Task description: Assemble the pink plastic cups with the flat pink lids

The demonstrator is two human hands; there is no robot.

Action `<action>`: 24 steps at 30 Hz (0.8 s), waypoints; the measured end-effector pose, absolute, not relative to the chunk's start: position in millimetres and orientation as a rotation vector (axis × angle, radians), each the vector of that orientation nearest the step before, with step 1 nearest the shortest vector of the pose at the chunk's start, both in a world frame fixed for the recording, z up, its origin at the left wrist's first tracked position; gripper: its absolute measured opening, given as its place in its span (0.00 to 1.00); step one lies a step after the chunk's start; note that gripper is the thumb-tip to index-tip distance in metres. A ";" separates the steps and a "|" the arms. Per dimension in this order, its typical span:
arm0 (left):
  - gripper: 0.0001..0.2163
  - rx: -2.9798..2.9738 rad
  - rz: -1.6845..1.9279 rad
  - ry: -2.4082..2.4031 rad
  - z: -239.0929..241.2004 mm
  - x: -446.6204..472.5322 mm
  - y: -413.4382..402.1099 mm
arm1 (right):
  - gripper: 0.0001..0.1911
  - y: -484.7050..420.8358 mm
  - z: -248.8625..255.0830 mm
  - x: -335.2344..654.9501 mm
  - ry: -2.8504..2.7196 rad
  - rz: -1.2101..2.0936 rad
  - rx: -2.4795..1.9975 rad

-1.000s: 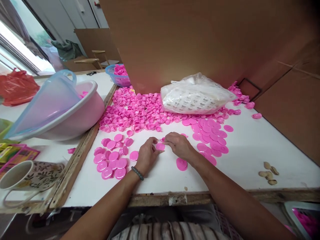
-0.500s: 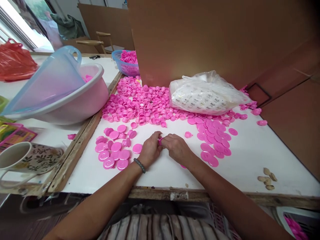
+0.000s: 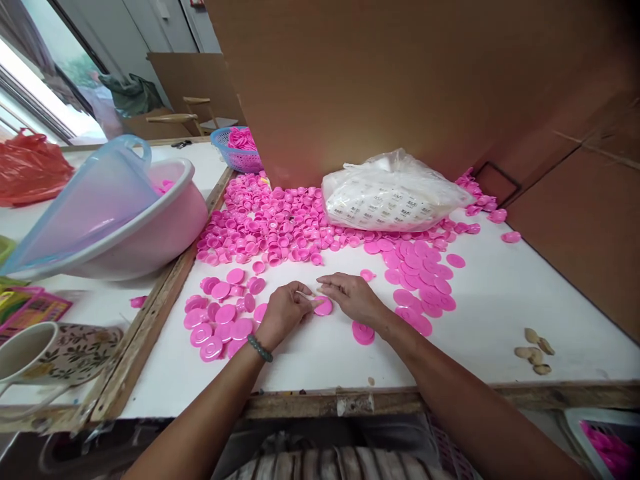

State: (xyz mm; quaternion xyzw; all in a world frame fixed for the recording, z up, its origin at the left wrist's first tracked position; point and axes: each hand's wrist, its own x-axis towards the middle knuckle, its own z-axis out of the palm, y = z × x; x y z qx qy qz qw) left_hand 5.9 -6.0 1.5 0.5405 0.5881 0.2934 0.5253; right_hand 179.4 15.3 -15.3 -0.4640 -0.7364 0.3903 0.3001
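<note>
Disc (image 3: 324, 307): pink and round, lying flat on the table (image 3: 500, 313); being round, it has no long axis.
Disc to hands: we find it between the two, touching the left fingertips and just to the near side of the right fingertips.
Left hand (image 3: 284, 312): fingers curled, tips at the disc's left rim; we cannot tell whether they pinch it or only rest there.
Right hand (image 3: 354, 298): fingers stretched and apart, holding nothing.
Nearer hand: the left.
Surroundings: a second disc (image 3: 363, 332) beside the right wrist; a group of discs (image 3: 217, 320) left of the left hand; a spread of discs (image 3: 425, 280) right of the right hand; a heap of caps (image 3: 265, 227) beyond both hands; a bag (image 3: 393, 193) farther still.
</note>
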 end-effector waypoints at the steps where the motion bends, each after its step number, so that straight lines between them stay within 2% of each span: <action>1: 0.13 1.240 0.696 1.407 1.3 6.0 -5.1 | 0.10 15.1 -14.4 180.4 -2.068 0.948 -1.191; 4: 0.15 1.127 0.709 1.397 -1.9 5.6 -2.5 | 0.06 14.7 -12.6 182.0 -2.368 0.728 -1.086; 12: 0.15 0.955 0.695 1.388 -6.0 6.1 0.4 | 0.06 12.5 -15.0 177.4 -2.601 0.342 -1.089; 19: 0.17 0.978 0.765 1.360 -8.6 5.0 -5.2 | 0.10 11.3 -13.9 185.3 -2.425 0.699 -1.083; 24: 0.16 1.022 0.812 1.268 -10.3 2.7 -10.0 | 0.06 13.2 -12.2 187.6 -2.403 0.791 -1.084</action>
